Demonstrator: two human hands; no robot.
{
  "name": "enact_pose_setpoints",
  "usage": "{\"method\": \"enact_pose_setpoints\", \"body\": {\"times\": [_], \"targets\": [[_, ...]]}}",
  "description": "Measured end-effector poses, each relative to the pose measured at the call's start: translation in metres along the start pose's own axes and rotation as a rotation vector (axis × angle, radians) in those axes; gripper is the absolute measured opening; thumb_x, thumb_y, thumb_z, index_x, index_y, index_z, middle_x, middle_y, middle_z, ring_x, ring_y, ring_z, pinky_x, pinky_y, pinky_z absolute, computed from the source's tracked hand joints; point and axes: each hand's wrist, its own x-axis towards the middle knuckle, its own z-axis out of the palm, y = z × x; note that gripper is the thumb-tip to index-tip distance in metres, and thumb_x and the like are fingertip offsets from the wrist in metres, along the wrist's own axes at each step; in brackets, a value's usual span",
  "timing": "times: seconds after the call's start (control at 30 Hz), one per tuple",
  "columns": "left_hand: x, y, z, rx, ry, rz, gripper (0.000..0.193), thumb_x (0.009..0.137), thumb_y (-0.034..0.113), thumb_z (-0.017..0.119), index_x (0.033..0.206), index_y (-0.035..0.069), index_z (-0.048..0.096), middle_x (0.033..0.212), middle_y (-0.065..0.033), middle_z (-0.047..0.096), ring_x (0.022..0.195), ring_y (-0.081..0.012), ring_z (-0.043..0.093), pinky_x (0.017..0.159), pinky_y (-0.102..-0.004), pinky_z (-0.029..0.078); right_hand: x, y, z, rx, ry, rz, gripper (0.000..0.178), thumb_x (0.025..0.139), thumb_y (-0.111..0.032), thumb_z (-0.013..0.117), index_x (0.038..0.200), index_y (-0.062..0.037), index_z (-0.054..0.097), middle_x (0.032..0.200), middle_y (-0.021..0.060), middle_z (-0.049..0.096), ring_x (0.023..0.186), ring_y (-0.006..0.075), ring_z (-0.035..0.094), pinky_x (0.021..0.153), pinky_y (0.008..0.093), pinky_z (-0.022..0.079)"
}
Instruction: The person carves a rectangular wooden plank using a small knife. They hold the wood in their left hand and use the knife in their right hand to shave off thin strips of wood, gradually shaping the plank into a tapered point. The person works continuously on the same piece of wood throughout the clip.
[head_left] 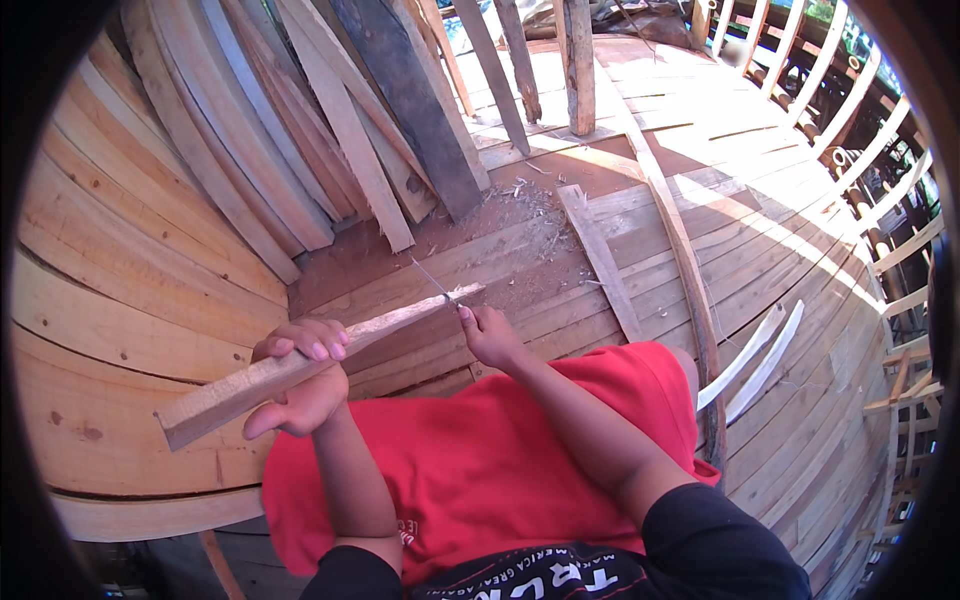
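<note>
A long, pale strip of wood (385, 322) lies slantwise over my lap, its squared end low on the left and its thin, rough end toward the middle. My left hand (305, 375) grips it near the squared end, fingers curled over the top and thumb stretched out below. Near the thin end, my right hand (487, 335) is closed round the handle of a narrow-bladed tool, seemingly a knife (432, 277). Its blade is seen almost edge-on, crossing the strip and pointing away up to the left. Most of the handle is hidden in my fingers.
Upright boards (240, 130) lean against a curved plank wall (110, 300) at the left. Wood shavings (530, 215) litter the plank floor ahead. A short board (603, 262), a long beam (665, 205) and two curved white strips (765, 350) lie to the right. Posts (578, 70) stand farther off.
</note>
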Motion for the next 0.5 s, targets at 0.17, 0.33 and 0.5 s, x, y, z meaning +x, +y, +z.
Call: {"method": "enact_pose_setpoints", "body": {"times": [0.17,0.33,0.5], "targets": [[-0.004,0.0,-0.023,-0.012,-0.033,-0.01,0.074,0.084,0.079,0.043,0.106,0.01,0.057,0.081,-0.0057,0.058,0.069,-0.019,0.053,0.066,-0.0363,0.045,-0.009,-0.044,0.01,-0.053,0.054,-0.01,0.057,0.102,-0.041,0.039,0.079,0.0059,0.061,0.074,0.0289,0.063,0.078,0.0494,0.061,0.071,0.0542,0.046],[0.002,-0.008,-0.002,-0.045,-0.162,0.017,0.067,0.086,0.073,0.049,0.102,0.007,0.055,0.077,-0.0075,0.059,0.064,-0.0195,0.056,0.06,-0.0358,0.049,0.001,0.015,-0.003,-0.083,0.052,0.004,0.058,0.102,-0.041,0.038,0.084,0.0076,0.064,0.079,0.0319,0.063,0.084,0.05,0.062,0.077,0.0551,0.048],[-0.004,-0.003,-0.019,0.029,-0.047,0.061,0.054,0.088,0.058,0.062,0.098,0.006,0.055,0.075,-0.0078,0.06,0.059,-0.0187,0.057,0.056,-0.035,0.051,0.003,-0.016,-0.005,-0.043,0.001,0.101,0.058,0.102,-0.042,0.04,0.082,0.007,0.064,0.077,0.0321,0.063,0.082,0.0508,0.062,0.076,0.0548,0.048]]}}
